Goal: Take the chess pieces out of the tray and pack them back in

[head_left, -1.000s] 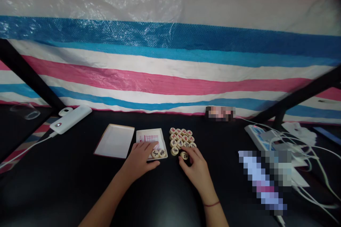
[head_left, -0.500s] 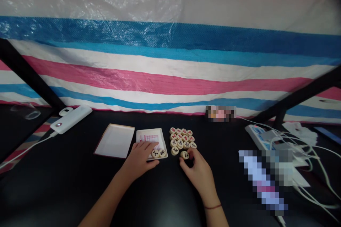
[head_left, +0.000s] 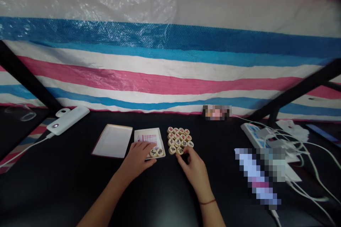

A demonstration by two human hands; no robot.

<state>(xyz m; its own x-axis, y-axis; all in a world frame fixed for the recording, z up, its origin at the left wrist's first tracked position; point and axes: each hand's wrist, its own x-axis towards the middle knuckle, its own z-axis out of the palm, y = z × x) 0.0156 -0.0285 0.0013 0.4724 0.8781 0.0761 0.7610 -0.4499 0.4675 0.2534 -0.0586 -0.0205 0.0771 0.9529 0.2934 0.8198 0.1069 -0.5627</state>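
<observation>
My right hand (head_left: 195,166) pinches a round Chinese chess piece (head_left: 180,150) with a black character, between thumb and fingers. That piece is at the near row of a block of cream Chinese chess pieces (head_left: 177,136), beside another black-lettered piece. Red characters show on the far rows, black ones on the near rows. My left hand (head_left: 139,153) lies over the left front part of a small white box (head_left: 159,134), fingers stretched out and thumb apart. Two black-lettered pieces (head_left: 156,152) show in the box by its fingers. What lies beneath the palm is hidden.
Left of the box lies its open lid (head_left: 114,141). A white power bank (head_left: 68,120) with a cable is at the far left. To the right are a power strip (head_left: 253,136), tangled white cables (head_left: 310,156) and a blurred-out device (head_left: 257,177). A striped sheet (head_left: 170,74) hangs behind the black table.
My right hand has moved the black-lettered piece left and away from me, up against the near row of the block. My left hand has stayed over the box. The view has shifted slightly.
</observation>
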